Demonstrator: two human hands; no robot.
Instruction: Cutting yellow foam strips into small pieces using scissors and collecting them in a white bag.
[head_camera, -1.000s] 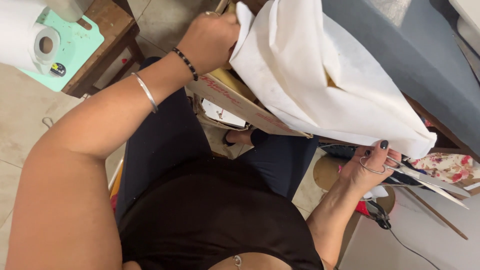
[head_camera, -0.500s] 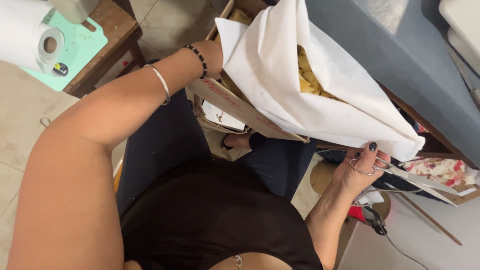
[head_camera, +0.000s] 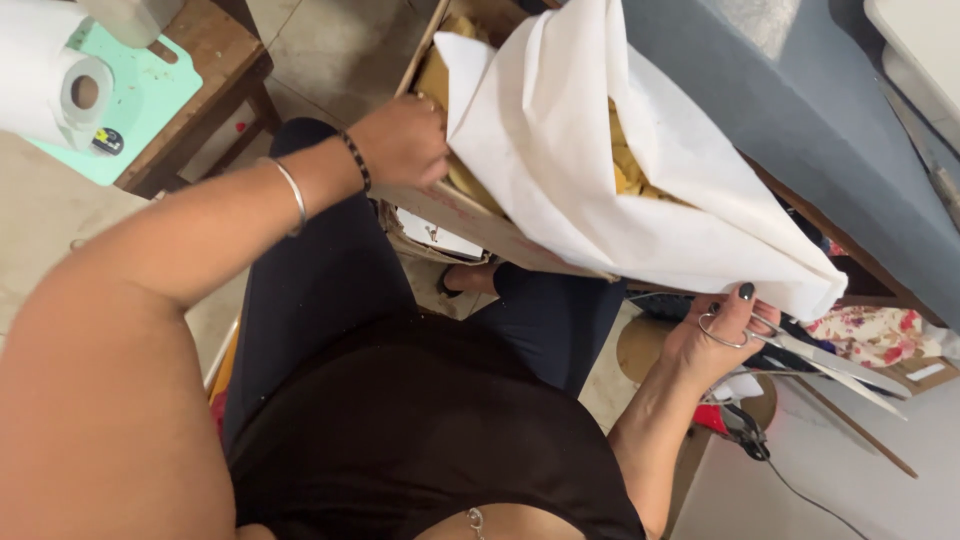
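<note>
The left hand (head_camera: 400, 140) grips the wooden frame (head_camera: 470, 222) at its near edge; white fabric (head_camera: 620, 170), soft and light, drapes over it. Below the fabric's corner, the right hand (head_camera: 715, 335) clasps scissors (head_camera: 800, 350).

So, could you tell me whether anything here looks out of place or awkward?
Nothing is spilled or broken. The one odd point: the right hand grips open scissors just under the drooping corner of the white fabric, while the left hand steadies the tilted wooden frame.
</note>
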